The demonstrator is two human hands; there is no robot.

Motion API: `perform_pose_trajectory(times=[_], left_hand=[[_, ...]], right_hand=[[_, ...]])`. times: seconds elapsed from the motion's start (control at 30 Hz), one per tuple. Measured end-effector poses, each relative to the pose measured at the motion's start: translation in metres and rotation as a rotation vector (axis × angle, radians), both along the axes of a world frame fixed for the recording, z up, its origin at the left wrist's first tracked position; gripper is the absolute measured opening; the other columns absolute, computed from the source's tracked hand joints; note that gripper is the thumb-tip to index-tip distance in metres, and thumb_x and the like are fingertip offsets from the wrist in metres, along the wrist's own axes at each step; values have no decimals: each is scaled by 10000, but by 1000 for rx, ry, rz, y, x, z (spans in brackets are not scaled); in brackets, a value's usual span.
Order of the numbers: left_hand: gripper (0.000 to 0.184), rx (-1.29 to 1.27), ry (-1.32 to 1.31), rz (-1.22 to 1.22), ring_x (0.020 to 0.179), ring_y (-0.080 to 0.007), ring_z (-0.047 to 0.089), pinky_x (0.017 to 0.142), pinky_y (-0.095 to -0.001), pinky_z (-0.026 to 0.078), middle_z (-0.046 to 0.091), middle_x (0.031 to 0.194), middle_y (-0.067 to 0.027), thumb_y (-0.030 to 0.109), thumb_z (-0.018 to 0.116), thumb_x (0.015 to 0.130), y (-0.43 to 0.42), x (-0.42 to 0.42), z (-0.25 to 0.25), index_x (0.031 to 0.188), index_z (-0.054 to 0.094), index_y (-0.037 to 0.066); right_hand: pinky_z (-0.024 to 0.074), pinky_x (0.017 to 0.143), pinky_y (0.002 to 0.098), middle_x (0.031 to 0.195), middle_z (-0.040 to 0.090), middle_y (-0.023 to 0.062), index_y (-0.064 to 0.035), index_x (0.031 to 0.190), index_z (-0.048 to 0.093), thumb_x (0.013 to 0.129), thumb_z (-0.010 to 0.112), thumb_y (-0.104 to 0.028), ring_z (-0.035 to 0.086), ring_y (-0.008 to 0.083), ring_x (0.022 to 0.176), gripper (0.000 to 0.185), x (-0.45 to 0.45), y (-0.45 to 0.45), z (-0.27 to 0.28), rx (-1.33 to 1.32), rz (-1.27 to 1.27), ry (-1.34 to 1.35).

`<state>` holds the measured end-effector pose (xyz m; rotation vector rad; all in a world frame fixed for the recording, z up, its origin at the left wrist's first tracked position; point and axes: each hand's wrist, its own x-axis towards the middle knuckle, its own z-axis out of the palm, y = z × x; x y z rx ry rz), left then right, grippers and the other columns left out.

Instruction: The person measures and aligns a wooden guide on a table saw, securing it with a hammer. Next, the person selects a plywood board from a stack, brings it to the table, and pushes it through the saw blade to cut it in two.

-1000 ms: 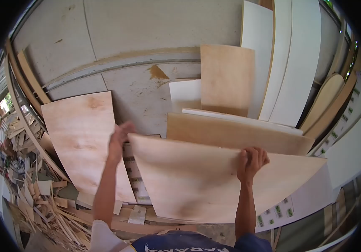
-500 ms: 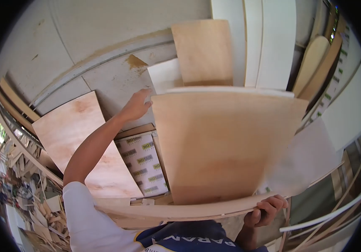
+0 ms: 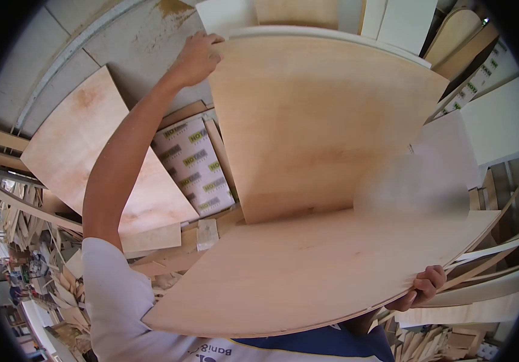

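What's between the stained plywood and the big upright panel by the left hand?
A NOTAG-printed panel and, nearer the upright panel, a narrow brown strip; both show in the head view.

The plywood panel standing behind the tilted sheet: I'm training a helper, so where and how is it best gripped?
Likely by the upper left edge of the standing panel, from the left, pinching front and back: that corner juts past the white board close behind, and the left hand is there. The tilted sheet hides much of the bottom edge.
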<state>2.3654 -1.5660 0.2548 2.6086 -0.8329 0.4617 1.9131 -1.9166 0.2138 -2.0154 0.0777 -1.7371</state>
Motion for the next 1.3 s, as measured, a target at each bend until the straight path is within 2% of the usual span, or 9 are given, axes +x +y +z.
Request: perform_pose_trajectory(times=[0.1, 0.3, 0.4, 0.47, 0.5, 0.83, 0.97, 1.03, 1.3], left_hand=[[400, -50, 25, -47, 1129, -376, 570, 1012, -444, 449, 619, 1190, -215, 156, 645, 867, 2, -26, 13, 1240, 629, 13], [299, -409, 391, -86, 1004, -178, 624, 896, -314, 476, 686, 1136, -85, 120, 637, 914, 7, -115, 37, 1193, 656, 16], [244, -576, 504, -186, 886, -124, 604, 811, -269, 516, 691, 1057, -56, 80, 656, 919, 22, -164, 40, 1151, 683, 7], [250, -814, 585, -457, 881, -105, 601, 789, -249, 515, 694, 1047, -39, 75, 709, 900, 38, -193, 35, 1144, 698, 21], [285, -854, 647, -507, 984, -166, 624, 901, -316, 508, 683, 1102, -100, 9, 737, 852, 43, -206, 33, 1128, 679, -35], [226, -819, 536, -1112, 862, -259, 652, 720, -367, 527, 674, 1001, -80, -6, 720, 845, 40, -289, 24, 1060, 710, 61], [118, -767, 454, -1216, 834, -252, 620, 734, -382, 499, 626, 926, -68, 65, 718, 857, 28, -303, 26, 970, 683, 62], [91, -716, 406, -1316, 830, -243, 586, 762, -388, 473, 591, 886, -68, 119, 707, 868, 23, -311, 29, 928, 656, 72], [575, -588, 443, -1309, 932, -274, 587, 837, -403, 444, 596, 933, -83, 325, 843, 691, 9, -310, 28, 1106, 583, 23]], right_hand=[[351, 858, 427, 841, 445, 33, -180, 841, 488, 868, 475, -420, 423, 241, 900, 242, -21, -22, -8, -23, 24, -18], [360, 875, 433, 840, 475, 62, -160, 862, 502, 863, 444, -436, 451, 243, 934, 282, -56, -56, -24, -170, 118, -53], [351, 893, 433, 880, 478, 78, -148, 839, 498, 834, 448, -394, 453, 247, 947, 251, -60, -68, -31, -190, 132, -73], [344, 890, 430, 888, 468, 83, -142, 831, 497, 823, 452, -384, 445, 246, 934, 246, -54, -60, -27, -175, 127, -94], [337, 885, 426, 889, 454, 86, -136, 824, 495, 822, 450, -363, 433, 243, 919, 232, -48, -49, -17, -83, 135, -64], [366, 917, 433, 928, 470, 89, -99, 836, 525, 959, 446, -331, 483, 241, 977, 274, -72, -110, -25, 24, 149, 112], [469, 843, 492, 1010, 541, 110, -124, 1305, 527, 984, 438, -498, 535, 303, 1029, 501, -50, -88, -3, -615, 153, 52], [494, 809, 511, 1033, 568, 132, -131, 1392, 459, 966, 446, -568, 560, 340, 1031, 611, -48, -81, 0, -647, 144, 95], [497, 811, 527, 1003, 572, 147, -100, 1369, 468, 969, 463, -561, 581, 348, 997, 610, -44, -71, -4, -677, 72, 62]])
